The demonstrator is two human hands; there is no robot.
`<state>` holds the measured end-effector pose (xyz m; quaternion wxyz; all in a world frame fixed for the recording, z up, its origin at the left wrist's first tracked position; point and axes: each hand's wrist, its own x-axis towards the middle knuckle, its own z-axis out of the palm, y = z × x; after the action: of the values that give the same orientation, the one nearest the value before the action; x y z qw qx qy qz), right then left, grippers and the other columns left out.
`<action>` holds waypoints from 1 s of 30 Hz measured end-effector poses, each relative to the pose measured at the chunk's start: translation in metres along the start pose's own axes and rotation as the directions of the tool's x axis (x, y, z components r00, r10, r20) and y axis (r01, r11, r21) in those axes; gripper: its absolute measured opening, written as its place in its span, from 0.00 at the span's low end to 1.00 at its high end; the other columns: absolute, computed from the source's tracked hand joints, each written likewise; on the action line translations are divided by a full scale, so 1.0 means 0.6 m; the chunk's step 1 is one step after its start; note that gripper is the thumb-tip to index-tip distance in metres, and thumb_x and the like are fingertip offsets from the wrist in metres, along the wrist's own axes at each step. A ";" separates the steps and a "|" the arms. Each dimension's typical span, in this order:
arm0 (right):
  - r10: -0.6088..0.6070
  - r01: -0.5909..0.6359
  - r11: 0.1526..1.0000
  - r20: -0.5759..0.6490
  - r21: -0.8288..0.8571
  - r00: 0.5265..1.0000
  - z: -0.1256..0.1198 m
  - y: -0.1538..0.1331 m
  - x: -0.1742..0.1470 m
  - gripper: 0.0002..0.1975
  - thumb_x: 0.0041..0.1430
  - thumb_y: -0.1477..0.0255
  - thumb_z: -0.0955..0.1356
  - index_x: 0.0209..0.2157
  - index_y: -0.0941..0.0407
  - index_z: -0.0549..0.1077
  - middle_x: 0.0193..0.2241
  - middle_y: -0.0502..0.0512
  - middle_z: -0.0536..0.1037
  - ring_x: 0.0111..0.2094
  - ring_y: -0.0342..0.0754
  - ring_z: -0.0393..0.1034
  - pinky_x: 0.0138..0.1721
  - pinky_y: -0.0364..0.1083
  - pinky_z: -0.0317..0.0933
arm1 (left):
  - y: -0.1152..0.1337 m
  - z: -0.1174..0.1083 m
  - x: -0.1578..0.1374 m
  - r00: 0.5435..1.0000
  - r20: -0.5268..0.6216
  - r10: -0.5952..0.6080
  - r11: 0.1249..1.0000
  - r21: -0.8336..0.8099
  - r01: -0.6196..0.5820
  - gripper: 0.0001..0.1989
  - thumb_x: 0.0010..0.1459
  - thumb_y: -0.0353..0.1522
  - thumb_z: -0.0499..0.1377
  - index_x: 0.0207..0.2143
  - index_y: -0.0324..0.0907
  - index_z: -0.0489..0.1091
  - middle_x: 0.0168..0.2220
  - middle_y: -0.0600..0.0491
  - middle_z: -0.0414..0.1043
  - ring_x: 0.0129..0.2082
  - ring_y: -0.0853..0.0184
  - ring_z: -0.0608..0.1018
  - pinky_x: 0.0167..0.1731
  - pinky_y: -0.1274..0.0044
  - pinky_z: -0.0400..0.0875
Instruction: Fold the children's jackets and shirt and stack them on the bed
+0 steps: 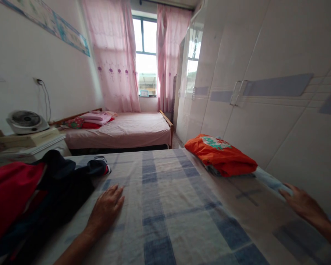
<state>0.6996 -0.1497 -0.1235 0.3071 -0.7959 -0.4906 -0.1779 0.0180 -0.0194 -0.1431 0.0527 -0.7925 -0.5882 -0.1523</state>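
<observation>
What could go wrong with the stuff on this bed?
The orange fabric bundle sits near the far right corner of the checked bedsheet, so a tug might tip it off. The left hand is close to the dark stripe-cuffed garment, so a sweep might drag that along.

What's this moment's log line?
left hand: open on checked sheet | right hand: at blue cloth, grip unclear | orange bundle: beyond hands

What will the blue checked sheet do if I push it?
The checked sheet would probably bunch up, since small wrinkles already show in it. It looks like cloth, so it's likely floppy. Lying so flat, it probably won't roll or tip.
</observation>
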 end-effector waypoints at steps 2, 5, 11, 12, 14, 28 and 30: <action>-0.067 0.070 0.995 0.046 -0.076 0.997 0.016 -0.069 0.022 0.24 0.53 0.58 0.56 0.43 0.57 0.70 0.42 0.70 0.73 0.45 0.64 0.68 0.42 0.57 0.61 | 0.003 -0.001 0.000 1.000 0.000 -0.004 1.000 0.005 0.004 0.24 0.60 0.38 0.44 0.52 0.38 0.68 0.56 0.43 0.65 0.57 0.58 0.67 0.56 0.65 0.59; -0.170 0.175 0.983 0.068 -0.064 0.983 0.043 -0.167 0.056 0.26 0.55 0.60 0.57 0.53 0.57 0.65 0.54 0.64 0.66 0.55 0.60 0.61 0.49 0.56 0.58 | 0.006 -0.003 0.000 1.000 0.003 -0.015 1.000 0.017 0.015 0.23 0.60 0.37 0.44 0.51 0.38 0.68 0.55 0.44 0.66 0.56 0.58 0.67 0.56 0.66 0.60; -0.257 0.253 0.966 0.070 0.055 0.964 0.078 -0.290 0.107 0.23 0.49 0.64 0.63 0.46 0.58 0.71 0.51 0.64 0.70 0.54 0.62 0.59 0.54 0.62 0.50 | 0.006 -0.001 -0.003 1.000 -0.007 -0.006 1.000 0.022 0.006 0.22 0.60 0.36 0.45 0.51 0.38 0.69 0.55 0.44 0.66 0.56 0.58 0.67 0.56 0.66 0.60; -0.268 0.262 0.962 0.076 0.079 0.960 0.079 -0.304 0.112 0.20 0.48 0.66 0.63 0.43 0.57 0.72 0.49 0.62 0.72 0.53 0.61 0.61 0.54 0.61 0.50 | 0.004 0.001 -0.003 1.000 -0.017 -0.004 1.000 0.021 0.004 0.22 0.60 0.36 0.45 0.51 0.38 0.69 0.55 0.44 0.67 0.56 0.59 0.68 0.56 0.67 0.60; -0.262 0.251 0.959 0.075 0.134 0.962 0.076 -0.332 0.123 0.15 0.51 0.68 0.61 0.38 0.56 0.73 0.41 0.61 0.76 0.47 0.58 0.66 0.51 0.58 0.55 | -0.001 0.003 -0.003 0.999 -0.040 -0.002 1.000 0.017 0.003 0.21 0.60 0.35 0.46 0.50 0.40 0.69 0.54 0.44 0.68 0.55 0.59 0.68 0.55 0.67 0.61; -0.230 -0.177 0.264 0.240 0.948 0.943 -0.149 -0.690 -0.028 0.16 0.55 0.59 0.63 0.37 0.55 0.73 0.31 0.48 0.78 0.32 0.47 0.70 0.33 0.44 0.64 | 0.279 -0.106 0.003 0.987 -0.015 0.161 0.388 -0.918 -0.077 0.15 0.61 0.34 0.51 0.49 0.42 0.68 0.48 0.47 0.69 0.47 0.61 0.71 0.47 0.72 0.67; -0.305 -0.277 0.188 0.324 0.942 0.896 -0.151 -0.704 -0.080 0.16 0.57 0.59 0.62 0.38 0.55 0.73 0.32 0.50 0.78 0.34 0.48 0.70 0.35 0.44 0.64 | 0.287 -0.101 0.014 0.999 -0.018 0.037 0.349 -0.937 -0.030 0.15 0.62 0.35 0.52 0.49 0.41 0.67 0.50 0.46 0.67 0.51 0.59 0.69 0.50 0.66 0.64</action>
<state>0.3031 -0.1025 0.0487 0.6194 -0.4260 -0.5522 0.3605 0.1725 -0.0798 -0.0665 -0.4073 -0.6931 -0.3802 -0.4572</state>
